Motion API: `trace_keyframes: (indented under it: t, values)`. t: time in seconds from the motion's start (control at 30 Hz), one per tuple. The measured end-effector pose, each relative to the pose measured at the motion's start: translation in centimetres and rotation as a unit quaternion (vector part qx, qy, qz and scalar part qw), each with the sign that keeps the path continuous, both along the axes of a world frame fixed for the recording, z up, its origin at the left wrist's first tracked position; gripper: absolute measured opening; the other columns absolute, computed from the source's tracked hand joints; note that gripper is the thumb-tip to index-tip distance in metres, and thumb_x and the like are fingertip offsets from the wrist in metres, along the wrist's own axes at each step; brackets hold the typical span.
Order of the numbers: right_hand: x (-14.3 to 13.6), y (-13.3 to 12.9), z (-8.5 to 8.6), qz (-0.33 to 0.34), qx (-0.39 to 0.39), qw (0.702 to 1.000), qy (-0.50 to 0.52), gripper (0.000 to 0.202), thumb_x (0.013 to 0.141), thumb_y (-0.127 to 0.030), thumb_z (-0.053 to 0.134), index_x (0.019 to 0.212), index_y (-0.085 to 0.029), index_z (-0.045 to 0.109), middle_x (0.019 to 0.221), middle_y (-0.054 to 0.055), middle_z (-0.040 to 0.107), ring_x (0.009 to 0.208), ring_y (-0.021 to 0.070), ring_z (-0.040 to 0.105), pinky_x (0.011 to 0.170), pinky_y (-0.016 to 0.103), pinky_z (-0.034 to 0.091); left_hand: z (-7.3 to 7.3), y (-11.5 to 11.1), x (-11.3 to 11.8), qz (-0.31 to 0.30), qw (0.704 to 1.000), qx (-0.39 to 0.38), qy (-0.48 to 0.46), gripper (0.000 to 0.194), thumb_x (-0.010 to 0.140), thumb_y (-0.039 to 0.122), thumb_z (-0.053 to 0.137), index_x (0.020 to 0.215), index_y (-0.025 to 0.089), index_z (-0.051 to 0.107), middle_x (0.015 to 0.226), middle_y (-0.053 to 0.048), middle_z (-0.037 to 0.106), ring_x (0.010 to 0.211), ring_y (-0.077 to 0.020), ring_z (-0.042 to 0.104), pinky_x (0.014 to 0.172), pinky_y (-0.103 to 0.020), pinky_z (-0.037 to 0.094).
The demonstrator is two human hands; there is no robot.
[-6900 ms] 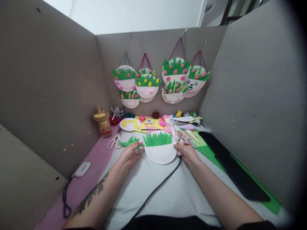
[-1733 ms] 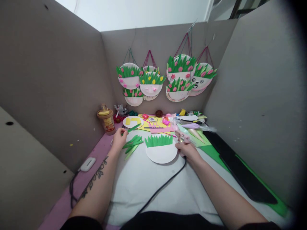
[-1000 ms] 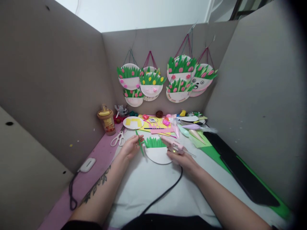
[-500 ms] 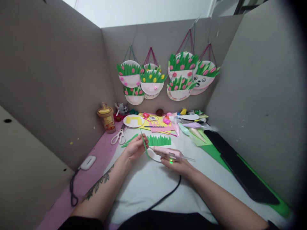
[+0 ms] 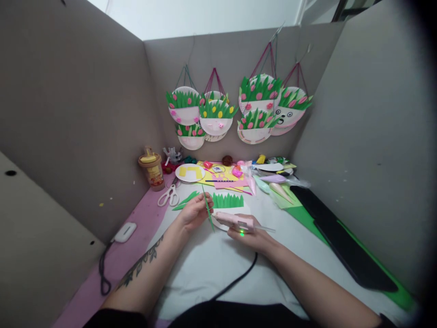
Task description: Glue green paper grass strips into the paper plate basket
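Between the fingers of my left hand (image 5: 195, 212) is a thin green paper strip (image 5: 209, 212), held upright and seen nearly edge-on. My right hand (image 5: 251, 238) is wrapped round a pale pink hot glue gun (image 5: 235, 220) with a green light lit and a clear glue stick out of its back. The gun's nozzle is at the strip, close to my left fingers; I cannot tell whether they touch. Under both hands lies a white paper plate (image 5: 221, 224), partly hidden, with a jagged green paper grass strip (image 5: 228, 200) across it. Green paper leaves (image 5: 186, 201) lie left of the plate.
White scissors (image 5: 168, 196) and a lidded cup (image 5: 152, 171) stand on the left. A plate with yellow paper pieces (image 5: 190, 173) and coloured sheets (image 5: 232, 182) lie behind. Decorated plates (image 5: 218, 120) hang on the back panel. The gun's black cord (image 5: 239, 277) runs toward me.
The green strip has turned slightly and shifted a little right and down. The glue gun has moved slightly left and down, its nozzle now at the strip.
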State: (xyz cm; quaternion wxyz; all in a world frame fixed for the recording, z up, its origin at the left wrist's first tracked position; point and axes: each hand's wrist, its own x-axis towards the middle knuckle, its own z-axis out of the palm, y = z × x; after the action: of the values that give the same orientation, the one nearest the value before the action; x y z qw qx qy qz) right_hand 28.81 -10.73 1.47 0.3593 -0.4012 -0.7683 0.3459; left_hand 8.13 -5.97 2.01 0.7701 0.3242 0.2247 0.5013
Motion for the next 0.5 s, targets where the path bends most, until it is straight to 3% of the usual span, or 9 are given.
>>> trace_keyframes:
  t: [0.5]
  values:
    - [-0.04, -0.24, 0.62, 0.033, 0.038, 0.998, -0.047, 0.006, 0.071, -0.019, 0.059, 0.072, -0.020, 0.065, 0.065, -0.001, 0.058, 0.059, 0.0141, 0.055, 0.058, 0.024, 0.042, 0.43, 0.56, -0.78, 0.023, 0.999, -0.020, -0.022, 0.028, 0.067, 0.012, 0.073, 0.086, 0.018, 0.053, 0.073, 0.004, 0.052, 0.064, -0.0061, 0.052, 0.063, -0.021, 0.043]
